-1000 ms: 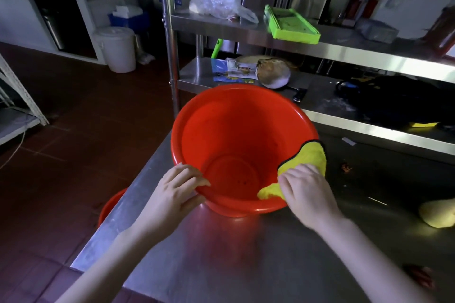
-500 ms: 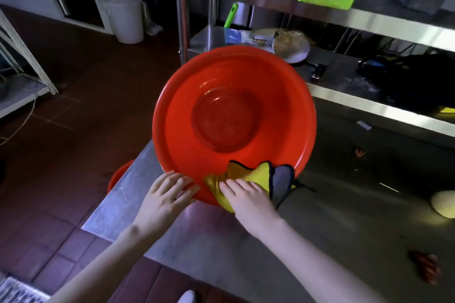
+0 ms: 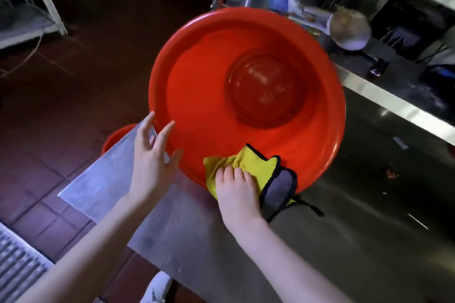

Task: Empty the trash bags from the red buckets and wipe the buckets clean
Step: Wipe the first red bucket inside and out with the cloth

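Now the red bucket (image 3: pixel 209 96) is still tipped toward us on the tabletop (image 3: pixel 344 241) corner, its bottom swung further right than a moment ago. The left hand (image 3: pixel 150 165) has loosened, fingers spread apart at the near-left rim. The right hand (image 3: pixel 236 192) keeps its grip bunched on the yellow cloth (image 3: pixel 256 162), pressing the near rim.

The bucket (image 3: pixel 209 106) in the middle of the frame is red plastic, smooth and glossy, with pale scuffs dulling its round bottom. The cloth (image 3: pixel 248 163) on its lower rim is soft, fuzzy fabric (yellow on one face, grey on the other, bound in black edging). The table (image 3: pixel 344 241) beneath is brushed steel with a hazy, scratched sheen, like the shelf (image 3: pixel 394 108) at right. The floor (image 3: pixel 49 192) at left is matt dark-red tile.
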A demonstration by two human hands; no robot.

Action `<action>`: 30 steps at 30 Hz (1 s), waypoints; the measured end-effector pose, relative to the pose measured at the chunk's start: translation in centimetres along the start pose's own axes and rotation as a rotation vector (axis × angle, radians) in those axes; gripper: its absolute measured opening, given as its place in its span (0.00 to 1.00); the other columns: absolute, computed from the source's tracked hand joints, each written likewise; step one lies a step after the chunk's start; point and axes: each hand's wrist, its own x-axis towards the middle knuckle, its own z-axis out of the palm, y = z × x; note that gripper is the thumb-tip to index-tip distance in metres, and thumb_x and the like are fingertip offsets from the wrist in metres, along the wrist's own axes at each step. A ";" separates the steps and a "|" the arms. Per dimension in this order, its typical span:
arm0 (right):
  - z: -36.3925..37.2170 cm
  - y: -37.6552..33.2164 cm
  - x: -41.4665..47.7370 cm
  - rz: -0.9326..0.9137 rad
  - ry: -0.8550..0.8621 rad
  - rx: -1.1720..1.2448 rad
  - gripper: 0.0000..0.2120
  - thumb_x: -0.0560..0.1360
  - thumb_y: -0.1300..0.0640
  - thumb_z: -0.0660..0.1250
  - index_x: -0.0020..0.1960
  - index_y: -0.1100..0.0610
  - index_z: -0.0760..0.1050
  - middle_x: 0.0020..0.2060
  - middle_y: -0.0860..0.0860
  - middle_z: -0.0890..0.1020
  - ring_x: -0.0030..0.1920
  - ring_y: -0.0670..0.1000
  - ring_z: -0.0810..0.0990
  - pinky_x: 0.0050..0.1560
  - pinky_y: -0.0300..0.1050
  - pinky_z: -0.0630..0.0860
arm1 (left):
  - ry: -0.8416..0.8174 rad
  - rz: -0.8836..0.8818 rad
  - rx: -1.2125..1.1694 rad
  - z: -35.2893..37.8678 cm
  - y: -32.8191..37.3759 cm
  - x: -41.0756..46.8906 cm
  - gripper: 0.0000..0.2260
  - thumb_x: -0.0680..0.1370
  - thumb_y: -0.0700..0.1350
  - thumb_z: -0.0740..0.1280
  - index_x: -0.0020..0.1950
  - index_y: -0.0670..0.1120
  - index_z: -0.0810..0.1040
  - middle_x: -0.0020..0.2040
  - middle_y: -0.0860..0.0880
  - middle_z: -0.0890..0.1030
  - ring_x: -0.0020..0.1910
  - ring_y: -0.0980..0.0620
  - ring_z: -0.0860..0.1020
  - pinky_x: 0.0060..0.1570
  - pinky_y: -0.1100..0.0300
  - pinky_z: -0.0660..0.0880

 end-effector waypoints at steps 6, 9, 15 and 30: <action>2.2 0.2 1.7 0.021 -0.076 -0.087 0.10 0.65 0.55 0.67 0.44 0.53 0.84 0.37 0.48 0.83 0.40 0.48 0.80 0.41 0.41 0.75 | -0.116 -0.198 0.017 3.8 -2.5 0.3 0.35 0.71 0.37 0.76 0.75 0.45 0.65 0.78 0.43 0.52 0.70 0.40 0.67 0.66 0.43 0.70; 2.1 1.3 2.7 0.006 -0.111 -0.074 0.11 0.69 0.54 0.66 0.49 0.52 0.82 0.42 0.47 0.83 0.44 0.48 0.80 0.44 0.41 0.74 | -0.110 -0.133 0.055 5.6 -3.1 1.1 0.35 0.70 0.40 0.77 0.74 0.44 0.67 0.79 0.44 0.52 0.73 0.40 0.63 0.68 0.43 0.69; 2.8 2.9 3.7 0.044 -0.346 0.101 0.27 0.76 0.54 0.61 0.74 0.53 0.61 0.67 0.50 0.70 0.68 0.56 0.64 0.69 0.56 0.55 | -0.147 0.000 0.229 7.1 -4.5 2.8 0.24 0.75 0.49 0.72 0.69 0.43 0.75 0.79 0.43 0.55 0.70 0.39 0.65 0.66 0.42 0.67; 8.5 -0.2 14.3 0.407 -0.405 0.479 0.29 0.81 0.39 0.45 0.79 0.47 0.46 0.78 0.44 0.44 0.78 0.49 0.42 0.75 0.58 0.41 | -0.252 0.226 0.420 8.5 -7.7 2.6 0.23 0.81 0.55 0.52 0.74 0.49 0.69 0.78 0.49 0.60 0.62 0.40 0.70 0.55 0.46 0.64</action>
